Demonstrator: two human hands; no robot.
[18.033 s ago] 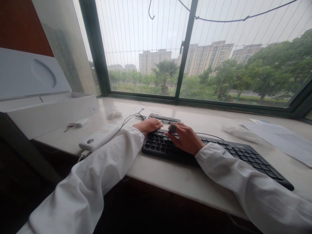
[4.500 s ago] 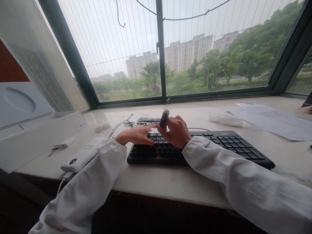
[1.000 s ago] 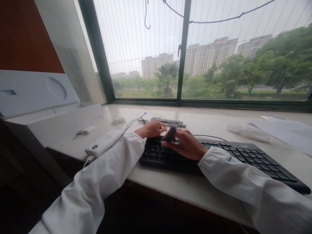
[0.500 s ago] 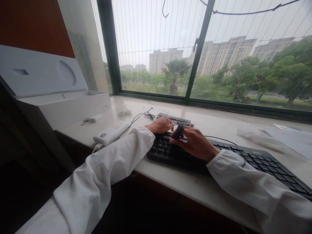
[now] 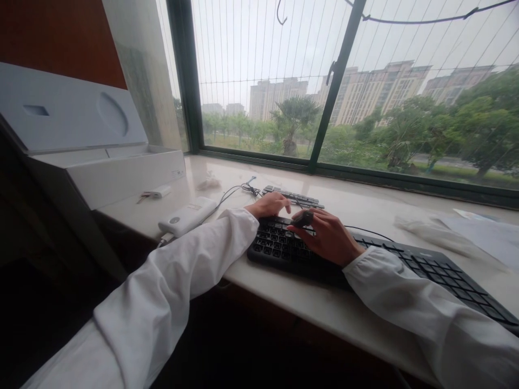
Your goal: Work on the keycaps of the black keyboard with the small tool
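Note:
A black keyboard (image 5: 270, 254) lies along the front edge of the sill. On its left part the keycaps are off and the switch sockets show; flat keys cover the right end. My left hand (image 5: 271, 204) rests at the back left edge of the keyboard, fingers bent and slightly apart, with no object visible in them. Over the middle of the board, my right hand (image 5: 330, 237) pinches a small black object (image 5: 303, 219) between thumb and fingers; its kind is unclear. Just behind the hands, loose dark keycaps (image 5: 312, 201) lie in rows.
At left are a white power bank (image 5: 188, 218) with a cable plugged in, a small white item (image 5: 157, 192) and an open white box (image 5: 121, 173). A thin black cable (image 5: 251, 189) is bunched behind. Clear plastic (image 5: 438, 232) and papers (image 5: 482, 235) lie right. The window frame (image 5: 259, 155) bounds the back.
The small black object in my right hand has tipped from upright to nearly flat. My left hand has stayed in about the same place; the view has shifted slightly.

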